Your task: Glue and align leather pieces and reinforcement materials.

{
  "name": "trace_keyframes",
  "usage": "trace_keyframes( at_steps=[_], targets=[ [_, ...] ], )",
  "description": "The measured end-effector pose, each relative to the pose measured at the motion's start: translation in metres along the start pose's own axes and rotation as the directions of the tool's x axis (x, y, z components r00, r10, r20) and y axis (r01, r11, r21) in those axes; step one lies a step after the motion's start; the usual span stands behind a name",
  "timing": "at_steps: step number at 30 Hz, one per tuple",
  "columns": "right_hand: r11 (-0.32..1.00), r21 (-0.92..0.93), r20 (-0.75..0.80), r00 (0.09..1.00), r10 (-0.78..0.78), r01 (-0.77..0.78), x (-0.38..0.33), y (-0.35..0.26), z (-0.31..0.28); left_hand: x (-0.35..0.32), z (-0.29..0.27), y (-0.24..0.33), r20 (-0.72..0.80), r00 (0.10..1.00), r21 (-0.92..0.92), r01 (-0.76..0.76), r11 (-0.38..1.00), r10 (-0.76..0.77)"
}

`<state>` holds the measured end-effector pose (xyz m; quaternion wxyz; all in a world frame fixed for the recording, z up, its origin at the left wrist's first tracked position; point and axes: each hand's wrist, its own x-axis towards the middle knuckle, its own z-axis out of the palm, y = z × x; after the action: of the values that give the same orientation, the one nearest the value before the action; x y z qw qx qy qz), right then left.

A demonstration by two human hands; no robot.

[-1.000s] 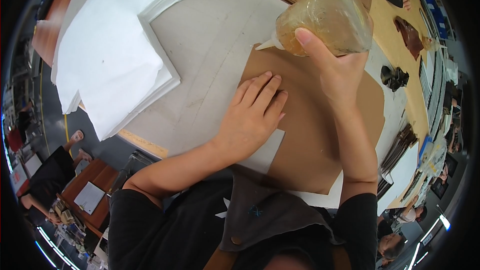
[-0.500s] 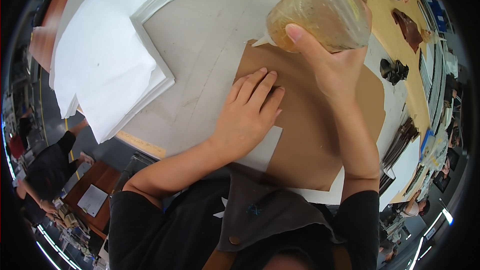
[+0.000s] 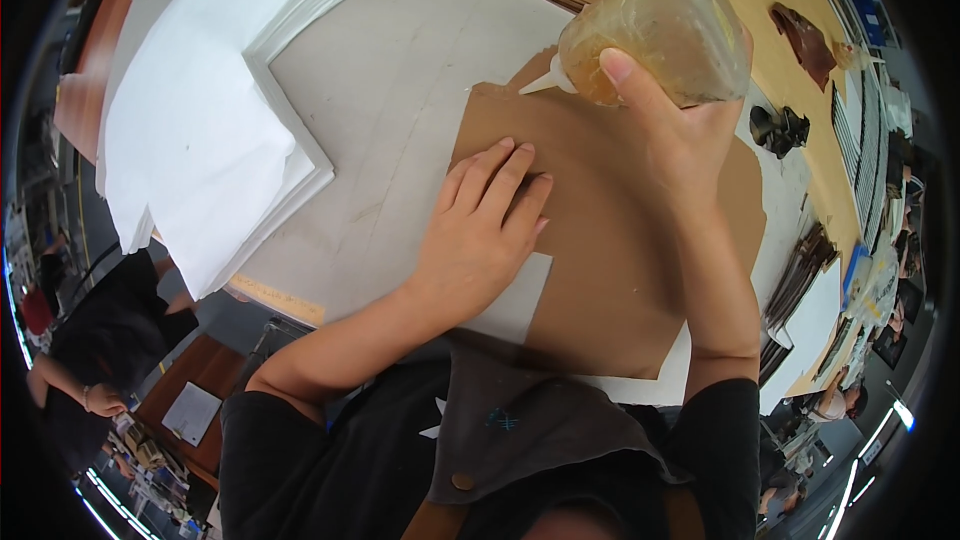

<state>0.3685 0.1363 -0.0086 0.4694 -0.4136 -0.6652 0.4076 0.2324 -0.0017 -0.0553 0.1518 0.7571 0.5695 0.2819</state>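
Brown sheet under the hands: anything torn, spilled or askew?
The brown sheet's far corner by the glue bottle's nozzle is ragged, as if torn. No spill shows. The left hand presses it flat.

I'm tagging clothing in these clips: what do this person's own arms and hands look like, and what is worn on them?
Both forearms are bare. The left hand and right hand wear no gloves, rings or watch that can be seen. Short black sleeves end above the elbows, over a black top with a grey-brown apron bib.
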Motion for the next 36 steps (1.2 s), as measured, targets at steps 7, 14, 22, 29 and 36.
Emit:
trace_keyframes(
  at_steps=[7,14,22,29,36],
  targets=[
    [0.993,-0.093,-0.046,0.996,-0.077,0.072,0.006,0.007,-0.006,0.0,-0.001,0.001,0.004,1.0,0.016,0.012,1.0,-0.012],
    [0.993,-0.087,-0.065,0.994,-0.092,0.086,0.014,0.014,-0.017,0.0,0.0,0.002,0.017,1.0,0.013,0.016,1.0,-0.016],
    [0.997,-0.038,-0.061,0.995,-0.073,0.071,0.02,0.014,-0.018,-0.001,-0.006,-0.002,0.034,0.999,0.027,0.027,0.999,-0.028],
    [0.557,0.818,-0.079,0.932,0.354,-0.142,-0.002,0.014,-0.057,0.01,0.003,0.003,0.12,0.993,0.063,-0.02,0.998,0.012],
    [0.124,0.992,-0.09,0.86,0.502,0.031,-0.061,-0.007,-0.088,0.005,-0.01,-0.006,0.068,0.978,0.146,-0.203,0.968,0.195]
  ],
)
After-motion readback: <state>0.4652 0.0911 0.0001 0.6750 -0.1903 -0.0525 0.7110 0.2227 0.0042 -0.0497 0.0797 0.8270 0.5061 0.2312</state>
